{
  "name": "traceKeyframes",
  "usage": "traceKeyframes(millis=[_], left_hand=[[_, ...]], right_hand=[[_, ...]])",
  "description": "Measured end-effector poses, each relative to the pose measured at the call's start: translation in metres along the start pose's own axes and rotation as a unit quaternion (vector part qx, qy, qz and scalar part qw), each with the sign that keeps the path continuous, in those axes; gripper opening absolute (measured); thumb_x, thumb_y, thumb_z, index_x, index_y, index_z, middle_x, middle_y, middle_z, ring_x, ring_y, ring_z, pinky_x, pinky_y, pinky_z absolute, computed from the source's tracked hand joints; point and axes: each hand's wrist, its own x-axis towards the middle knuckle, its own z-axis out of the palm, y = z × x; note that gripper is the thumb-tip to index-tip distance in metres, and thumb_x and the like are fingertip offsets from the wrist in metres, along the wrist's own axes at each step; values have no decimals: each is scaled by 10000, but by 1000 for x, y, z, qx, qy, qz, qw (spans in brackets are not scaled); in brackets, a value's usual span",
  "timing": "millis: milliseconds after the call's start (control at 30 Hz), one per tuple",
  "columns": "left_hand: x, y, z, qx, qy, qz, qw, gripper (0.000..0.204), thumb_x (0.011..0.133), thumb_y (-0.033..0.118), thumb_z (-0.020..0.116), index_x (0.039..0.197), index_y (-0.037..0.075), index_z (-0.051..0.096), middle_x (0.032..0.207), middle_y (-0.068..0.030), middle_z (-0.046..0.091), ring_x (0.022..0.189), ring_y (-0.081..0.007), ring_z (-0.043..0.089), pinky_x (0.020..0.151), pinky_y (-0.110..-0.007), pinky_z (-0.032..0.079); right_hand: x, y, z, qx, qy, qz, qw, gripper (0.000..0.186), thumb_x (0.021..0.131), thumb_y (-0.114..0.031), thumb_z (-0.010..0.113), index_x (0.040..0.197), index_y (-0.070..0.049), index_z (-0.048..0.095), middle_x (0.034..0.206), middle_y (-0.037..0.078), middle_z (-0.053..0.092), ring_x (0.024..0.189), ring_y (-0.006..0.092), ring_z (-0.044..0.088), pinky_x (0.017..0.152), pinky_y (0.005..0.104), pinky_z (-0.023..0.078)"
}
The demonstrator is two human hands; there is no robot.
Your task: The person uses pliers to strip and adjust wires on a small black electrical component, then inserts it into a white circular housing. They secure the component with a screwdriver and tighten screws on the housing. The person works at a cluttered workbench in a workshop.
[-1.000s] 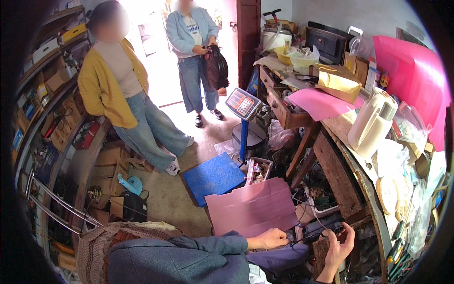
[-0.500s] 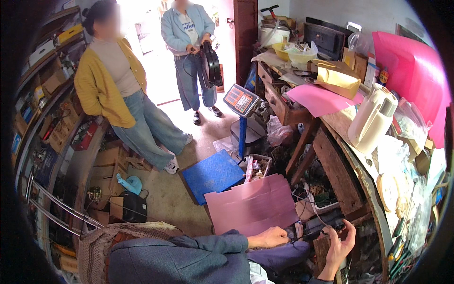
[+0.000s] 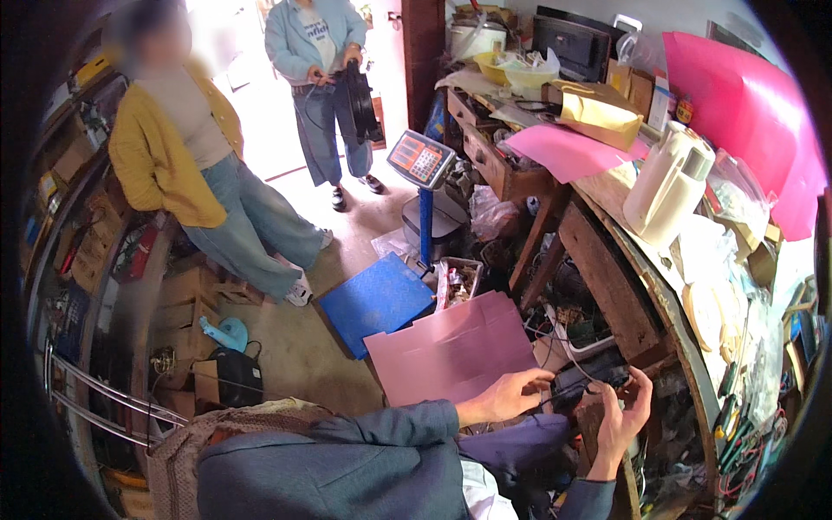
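Observation:
My left hand (image 3: 511,396) reaches in from the left, its fingers curled at a thin black cable (image 3: 548,399). To its right, my right hand (image 3: 622,418) is raised with thumb and index finger bent toward each other at the cable's other stretch. Just beyond the fingers lies a dark, boxy object (image 3: 572,379); its kind is hard to make out. A pale grey cord (image 3: 570,351) loops down to the same spot. Beneath my hands is a purple cloth surface (image 3: 520,451), and a wooden block (image 3: 591,433) stands near my right wrist.
A pink sheet (image 3: 455,351) lies ahead, against a blue platform scale (image 3: 377,303). On the right runs a cluttered workbench (image 3: 607,204) with a cream thermos jug (image 3: 672,186) and hand tools (image 3: 737,442). Two people stand beyond, one holding a black round object (image 3: 360,100). Shelves line the left.
My left hand has moved forward and its fingers have loosened from a tighter fist. The right hand stays near the cable. The whole view has shifted slightly.

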Motion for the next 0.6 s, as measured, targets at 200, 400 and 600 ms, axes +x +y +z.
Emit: traceKeyframes(millis=[200, 400, 600], left_hand=[[9, 62, 9, -168, -15, 39, 985, 443, 999, 74, 629, 1425, 11, 525, 1301, -95, 644, 1201, -183, 615, 1066, -345, 486], [16, 92, 7, -265, -63, 79, 959, 420, 1047, 115, 602, 1445, 9, 514, 1298, -82, 636, 1179, -156, 611, 1051, -307, 483], [19, 84, 6, -308, -53, 6, 950, 366, 1048, 89, 579, 1400, 1, 533, 1222, -113, 680, 1053, -214, 705, 877, -398, 628]], right_hand=[[-12, -33, 26, 155, -24, 94, 983, 429, 835, -18, 807, 1221, -20, 620, 1037, 36, 671, 923, 113, 634, 829, 254, 525], [-16, -37, 34, 184, -19, 93, 978, 443, 826, -37, 855, 1224, -22, 662, 1004, -9, 672, 869, 68, 616, 786, 225, 529], [-23, -27, 33, 147, -41, 80, 985, 534, 799, -50, 865, 1293, -8, 668, 1032, 23, 657, 940, 97, 623, 832, 241, 531]])
